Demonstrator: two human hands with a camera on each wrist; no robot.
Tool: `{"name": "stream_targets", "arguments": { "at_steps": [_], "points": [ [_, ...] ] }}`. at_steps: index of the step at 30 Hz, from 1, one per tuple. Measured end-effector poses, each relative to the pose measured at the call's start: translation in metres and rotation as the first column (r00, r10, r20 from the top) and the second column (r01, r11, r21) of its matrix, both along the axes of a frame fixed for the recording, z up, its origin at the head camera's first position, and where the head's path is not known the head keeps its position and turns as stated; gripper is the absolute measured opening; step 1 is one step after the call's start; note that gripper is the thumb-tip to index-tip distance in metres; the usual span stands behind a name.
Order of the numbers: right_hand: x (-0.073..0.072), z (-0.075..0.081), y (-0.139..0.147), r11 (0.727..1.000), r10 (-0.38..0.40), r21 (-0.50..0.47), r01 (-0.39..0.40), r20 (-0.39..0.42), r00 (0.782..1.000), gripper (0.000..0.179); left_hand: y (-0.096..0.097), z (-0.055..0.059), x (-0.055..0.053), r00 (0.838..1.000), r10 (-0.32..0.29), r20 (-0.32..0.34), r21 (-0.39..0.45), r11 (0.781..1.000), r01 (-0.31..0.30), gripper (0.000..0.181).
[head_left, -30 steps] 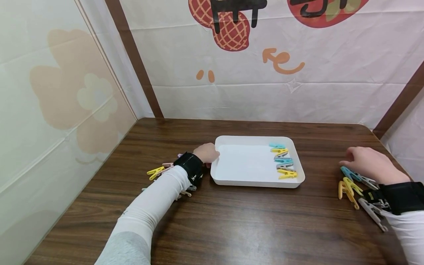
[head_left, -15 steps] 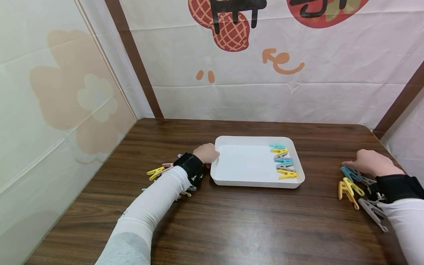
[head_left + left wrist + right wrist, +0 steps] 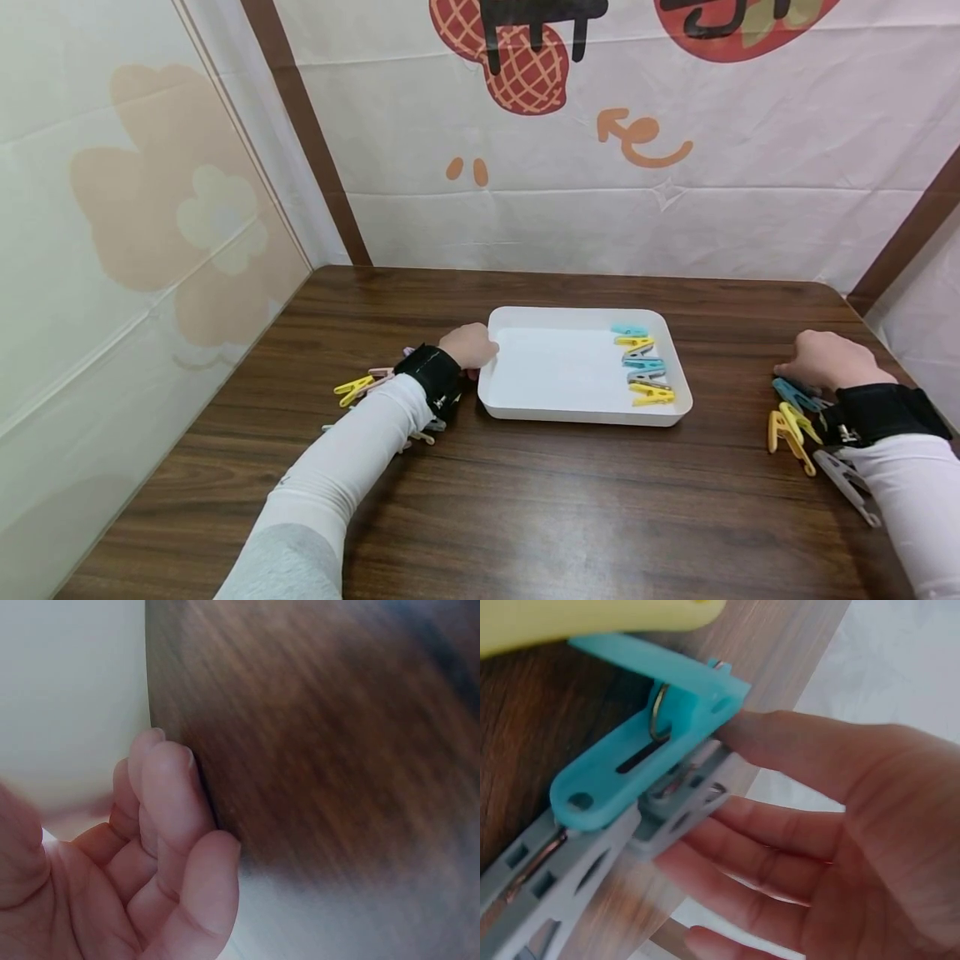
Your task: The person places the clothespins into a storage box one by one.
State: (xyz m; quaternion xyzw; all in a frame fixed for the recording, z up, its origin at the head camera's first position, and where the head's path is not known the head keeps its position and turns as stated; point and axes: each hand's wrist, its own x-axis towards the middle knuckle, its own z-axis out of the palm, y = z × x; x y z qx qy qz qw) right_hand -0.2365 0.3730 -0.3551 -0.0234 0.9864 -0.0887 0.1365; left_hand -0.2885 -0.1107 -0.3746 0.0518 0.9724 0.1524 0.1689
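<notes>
Inward comes the right hand [image 3: 831, 360], its black fabric wristband [image 3: 883, 414] swinging left over the heap near the right edge of the brown wood-grain tabletop [image 3: 600, 500]! Thumb and fingers close round the end of a grey plastic clothespin [image 3: 660, 825], with a teal plastic clothespin [image 3: 592, 787] lying over it and yellow plastic clothespins [image 3: 791, 414] just beside. Over at the white rectangular tray [image 3: 555, 362], the left hand [image 3: 468, 344] rests at its left edge, fingers bent; whether it grips the rim, I can't tell. Along the tray's right edge runs a column of teal, yellow and grey clothespins [image 3: 643, 363].
</notes>
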Motion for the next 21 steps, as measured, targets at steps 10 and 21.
{"name": "stream_targets", "arguments": {
  "at_steps": [10,21],
  "points": [
    [0.004,0.019,-0.041,0.995,0.098,0.014,-0.098,-0.284,0.954,0.035,0.001,0.004,0.003,1.000,-0.001,-0.001,-0.009,1.000,0.001,0.031],
    [0.030,0.040,-0.120,0.923,0.340,-0.058,-0.379,-0.335,0.879,0.020,0.002,0.004,0.004,1.000,-0.005,-0.003,-0.010,1.000,0.005,0.031]
  ]
}}
